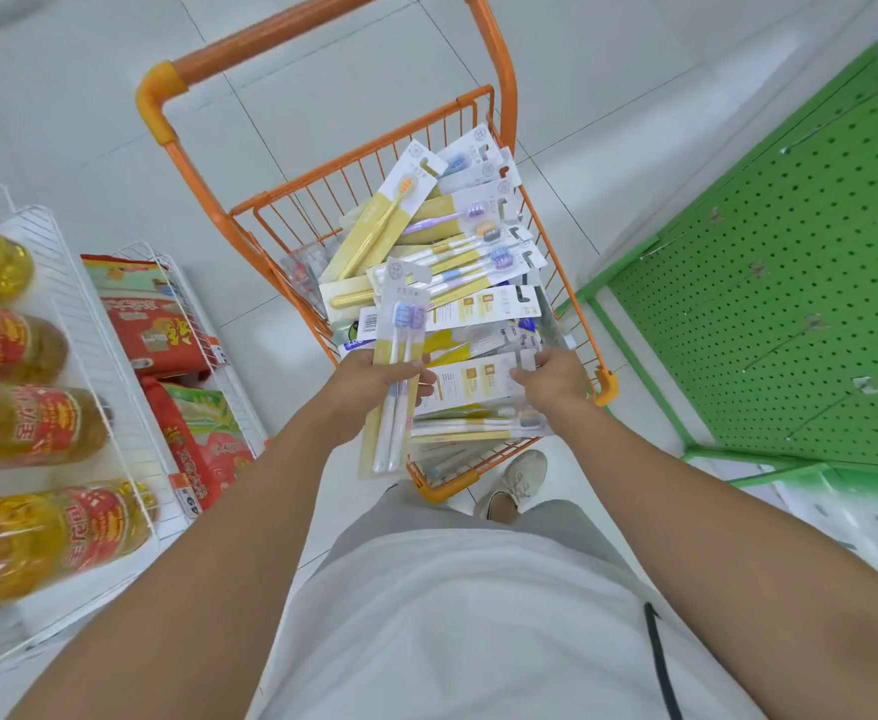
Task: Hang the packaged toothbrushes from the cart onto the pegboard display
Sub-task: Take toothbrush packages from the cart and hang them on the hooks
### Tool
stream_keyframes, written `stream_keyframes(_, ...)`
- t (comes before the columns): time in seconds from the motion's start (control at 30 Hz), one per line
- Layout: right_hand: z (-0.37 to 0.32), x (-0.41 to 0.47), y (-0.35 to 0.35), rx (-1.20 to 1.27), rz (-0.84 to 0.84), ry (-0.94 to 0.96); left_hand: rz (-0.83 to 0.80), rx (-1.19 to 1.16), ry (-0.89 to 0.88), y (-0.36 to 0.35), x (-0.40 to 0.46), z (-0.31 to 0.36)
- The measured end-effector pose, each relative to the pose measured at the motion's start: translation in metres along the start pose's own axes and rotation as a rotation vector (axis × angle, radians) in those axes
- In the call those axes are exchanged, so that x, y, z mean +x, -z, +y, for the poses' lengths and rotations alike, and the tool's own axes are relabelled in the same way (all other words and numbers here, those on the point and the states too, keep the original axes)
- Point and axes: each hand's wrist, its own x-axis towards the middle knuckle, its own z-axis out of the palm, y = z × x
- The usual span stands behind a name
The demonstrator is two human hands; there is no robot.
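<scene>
The left hand (374, 379) grips a clear-and-yellow pack of 2 toothbrushes (395, 387) over the near edge of the orange wire cart (291, 200). The right hand (554, 376) pinches a white carded toothbrush pack (470, 381) atop the heap of packs in the cart. The green perforated pegboard (800, 283) stands to the right.

Oil bottles (16, 423) beside red packets (159, 324)
</scene>
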Motion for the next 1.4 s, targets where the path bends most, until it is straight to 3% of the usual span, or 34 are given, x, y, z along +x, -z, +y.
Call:
stream_keyframes(0.1,0.0,-0.001,0.009,0.035,-0.066,-0.02,0.002,0.072,-0.045,-0.003,-0.003,0.002)
stream_keyframes(0.17,-0.006,-0.01,0.027,0.11,-0.212,-0.041,0.043,0.156,-0.095,-0.006,-0.002,0.006)
stream_keyframes(0.3,-0.028,-0.049,0.075,0.309,-0.476,-0.068,0.117,0.567,-0.317,-0.019,-0.001,0.017)
stream_keyframes(0.47,-0.033,-0.094,0.125,0.758,-0.527,-0.218,-0.176,0.774,-0.652,-0.065,-0.005,0.027)
stream_keyframes(0.53,-0.028,-0.102,0.142,0.928,-0.496,-0.266,-0.174,0.713,-0.662,-0.088,-0.004,0.029)
stream_keyframes(0.6,-0.02,-0.109,0.159,0.982,-0.444,-0.267,-0.214,0.622,-0.561,-0.111,-0.005,0.036)
stream_keyframes(0.73,0.008,-0.119,0.199,0.837,-0.252,-0.152,-0.381,0.604,-0.422,-0.148,-0.01,0.048)
stream_keyframes(0.83,0.041,-0.122,0.227,0.732,-0.036,0.005,-0.393,0.466,-0.354,-0.178,-0.019,0.051)
stream_keyframes(0.93,0.076,-0.123,0.243,0.614,-0.07,0.152,-0.434,0.363,-0.281,-0.222,-0.03,0.046)
stream_keyframes(1.2,0.174,-0.116,0.29,0.821,-0.05,0.249,-0.523,0.404,-0.243,-0.347,-0.058,0.011)
stream_keyframes(1.4,0.235,-0.114,0.297,0.992,0.118,0.209,-0.349,0.437,-0.269,-0.405,-0.066,-0.013)
